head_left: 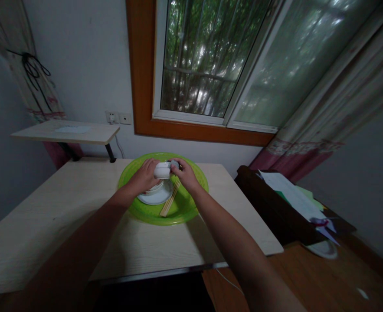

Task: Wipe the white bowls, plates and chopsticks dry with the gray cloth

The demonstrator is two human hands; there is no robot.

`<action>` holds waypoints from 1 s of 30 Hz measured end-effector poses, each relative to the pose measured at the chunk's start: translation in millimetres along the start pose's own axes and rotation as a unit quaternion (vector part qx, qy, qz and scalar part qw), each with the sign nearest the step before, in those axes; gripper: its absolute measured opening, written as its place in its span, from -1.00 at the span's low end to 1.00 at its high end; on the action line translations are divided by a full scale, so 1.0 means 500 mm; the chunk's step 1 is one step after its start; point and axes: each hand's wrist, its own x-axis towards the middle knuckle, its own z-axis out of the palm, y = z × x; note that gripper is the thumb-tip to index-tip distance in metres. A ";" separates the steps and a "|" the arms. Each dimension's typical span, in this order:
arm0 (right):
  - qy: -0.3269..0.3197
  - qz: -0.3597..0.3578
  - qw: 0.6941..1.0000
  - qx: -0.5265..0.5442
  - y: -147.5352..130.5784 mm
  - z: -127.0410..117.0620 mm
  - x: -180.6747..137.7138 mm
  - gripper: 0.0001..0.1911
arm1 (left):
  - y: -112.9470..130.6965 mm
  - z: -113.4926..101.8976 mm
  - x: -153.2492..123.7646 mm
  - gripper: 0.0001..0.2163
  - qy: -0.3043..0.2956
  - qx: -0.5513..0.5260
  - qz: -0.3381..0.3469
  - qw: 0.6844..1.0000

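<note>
Cup [162, 170] was mid-handling: left hand [146, 174] gripped it, right hand [185, 174] pinched seemingly a grey pad [174, 164]; basin [185, 204] plate [155, 200] at seven o'clock, chopsticks [170, 200] at five, lay ungripped.

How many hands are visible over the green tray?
2. The left hand holds a white object; the right hand, to its right, holds a small grey object. No other hand shows.

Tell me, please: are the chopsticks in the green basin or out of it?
In: the chopsticks lie inside the rim of the green basin, beside the white plate.
</note>
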 end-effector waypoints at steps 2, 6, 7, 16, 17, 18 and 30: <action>-0.004 -0.001 1.000 0.013 0.004 -0.001 0.001 -0.68 | -0.002 0.002 0.000 -0.45 0.001 -0.001 0.000 1.000; 0.002 -0.002 1.000 -0.002 0.003 0.001 0.000 -0.67 | -0.004 0.003 -0.001 -0.44 -0.002 -0.005 -0.002 1.000; 0.005 -0.003 1.000 -0.009 0.002 0.001 0.000 -0.67 | -0.003 0.002 -0.001 -0.44 -0.002 -0.006 -0.002 1.000; 0.008 -0.004 1.000 -0.015 -0.006 0.000 -0.001 -0.67 | 0.004 -0.001 0.000 -0.45 0.004 -0.002 -0.001 1.000; 0.010 -0.007 1.000 -0.029 -0.007 0.000 -0.002 -0.65 | 0.003 0.000 0.000 -0.45 0.005 -0.004 -0.003 1.000; 0.011 -0.010 0.999 -0.042 -0.008 0.001 -0.003 -0.63 | 0.002 0.001 0.000 -0.45 0.005 -0.005 -0.003 1.000; 0.016 -0.143 0.975 -0.167 -0.005 0.006 0.002 -0.51 | 0.027 -0.008 0.012 -0.39 0.033 -0.072 -0.145 0.986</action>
